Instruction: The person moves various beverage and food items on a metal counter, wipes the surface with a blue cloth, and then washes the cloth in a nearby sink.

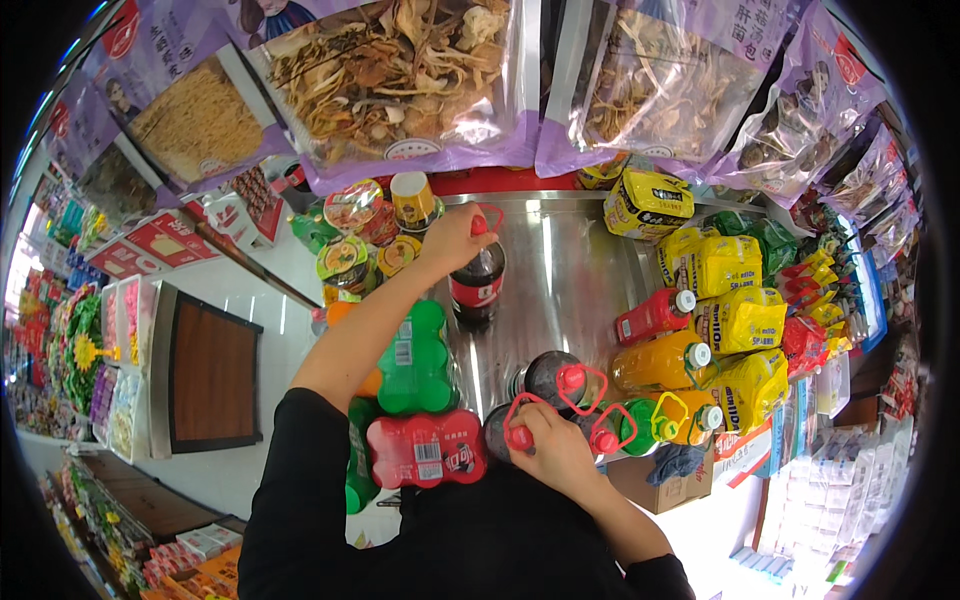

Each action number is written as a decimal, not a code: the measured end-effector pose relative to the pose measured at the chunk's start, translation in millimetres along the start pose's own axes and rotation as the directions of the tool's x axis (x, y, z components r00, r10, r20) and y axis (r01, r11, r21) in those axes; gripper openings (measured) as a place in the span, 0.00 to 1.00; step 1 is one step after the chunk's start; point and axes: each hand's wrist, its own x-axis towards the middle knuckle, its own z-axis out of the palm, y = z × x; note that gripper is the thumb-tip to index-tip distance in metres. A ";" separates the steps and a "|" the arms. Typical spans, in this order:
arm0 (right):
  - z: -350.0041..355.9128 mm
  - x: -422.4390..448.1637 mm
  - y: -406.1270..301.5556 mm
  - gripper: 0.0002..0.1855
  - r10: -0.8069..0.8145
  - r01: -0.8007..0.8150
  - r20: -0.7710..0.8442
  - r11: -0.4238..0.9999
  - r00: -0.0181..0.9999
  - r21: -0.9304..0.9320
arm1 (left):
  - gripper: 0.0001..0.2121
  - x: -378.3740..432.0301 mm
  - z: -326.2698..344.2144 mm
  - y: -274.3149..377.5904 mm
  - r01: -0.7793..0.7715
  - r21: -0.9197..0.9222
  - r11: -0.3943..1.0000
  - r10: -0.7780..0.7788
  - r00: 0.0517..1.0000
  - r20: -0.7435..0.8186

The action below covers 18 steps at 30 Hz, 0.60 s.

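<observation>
My left hand [456, 238] is stretched forward and grips the red cap of a large cola bottle [478, 279] with a red label. That bottle stands on a shiny metal counter [540, 300]. Close to my body, my right hand [553, 447] has its fingers around the red cap of a second cola bottle [501, 429]. A third cola bottle [551, 375], with a red carrying loop, is just beyond the right hand. Beside that hand stand another red-capped bottle [604, 436] and a green bottle [641, 424].
Left on the counter lie a green shrink-wrapped pack [416, 356], a red drink pack [427, 450] and several instant noodle cups [349, 262]. Orange drink bottles [652, 361] and yellow noodle packs [739, 322] line the right. Purple bags of dried mushrooms [405, 82] hang along the far side.
</observation>
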 end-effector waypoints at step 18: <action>-1.9 23.5 -25.3 0.17 0.166 -0.160 -0.206 0.986 0.964 0.044 | 0.23 109.0 -4.7 -94.2 -0.125 0.265 0.956 0.097 0.988 0.116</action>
